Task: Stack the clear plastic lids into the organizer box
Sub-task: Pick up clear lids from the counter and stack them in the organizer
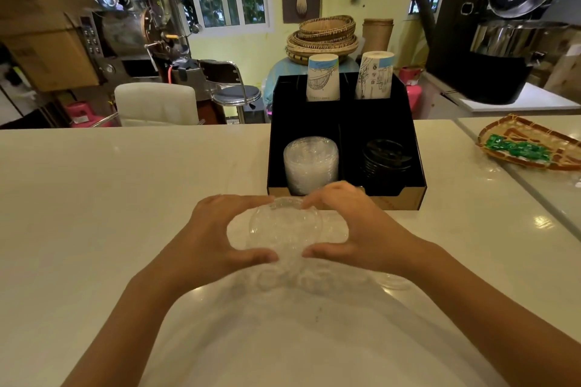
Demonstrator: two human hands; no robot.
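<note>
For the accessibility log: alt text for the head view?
Both hands, left hand and right hand, grip a stack of clear lids over a white counter, just before a black organizer box holding more clear lids, black lids and paper cups.

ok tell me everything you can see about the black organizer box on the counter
The organizer box is black inside with a brown, cardboard-looking front edge, open on top, and stands upright on the white counter just beyond both hands. Dividers split it into compartments: front left holds a stack of clear lids, front right a stack of black lids, and the back two hold upside-down stacks of paper cups. Neither hand seems to touch it.
</note>
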